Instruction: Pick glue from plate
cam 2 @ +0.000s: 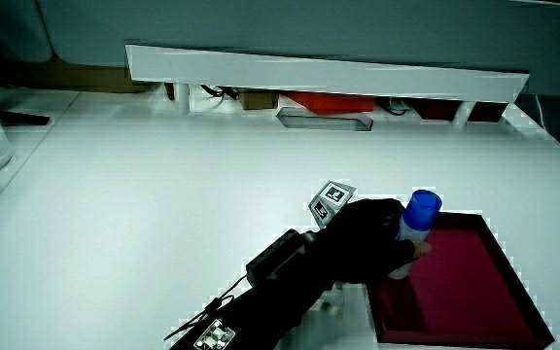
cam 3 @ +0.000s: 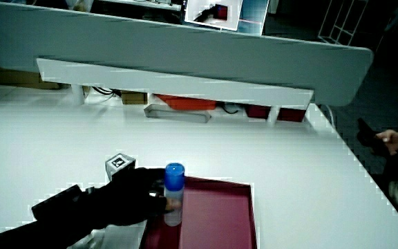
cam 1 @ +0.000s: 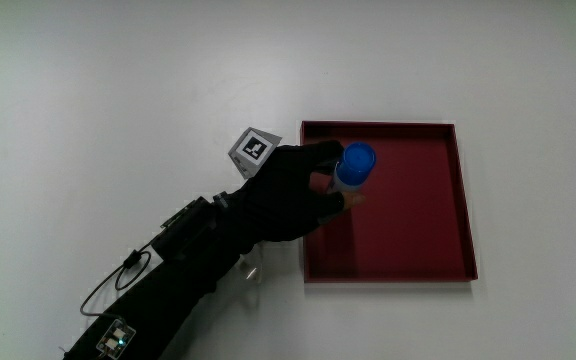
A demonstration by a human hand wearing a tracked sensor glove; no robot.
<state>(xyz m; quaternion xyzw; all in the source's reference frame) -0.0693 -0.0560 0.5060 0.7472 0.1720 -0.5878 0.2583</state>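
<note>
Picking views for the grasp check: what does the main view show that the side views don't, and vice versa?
Main view only: the whole red plate from above, all four rims. Side views only: the low partition, and the glue stick standing upright. Shared: the hand at the plate's edge, fingers around the glue stick under its blue cap.

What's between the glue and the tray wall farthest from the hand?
Only bare tray floor. The main view shows the glue in the hand's grip, with empty red tray up to that wall.

The main view looks straight down on the desk, close. Both side views look forward across it toward the low partition. All 3 share the red tray.
</note>
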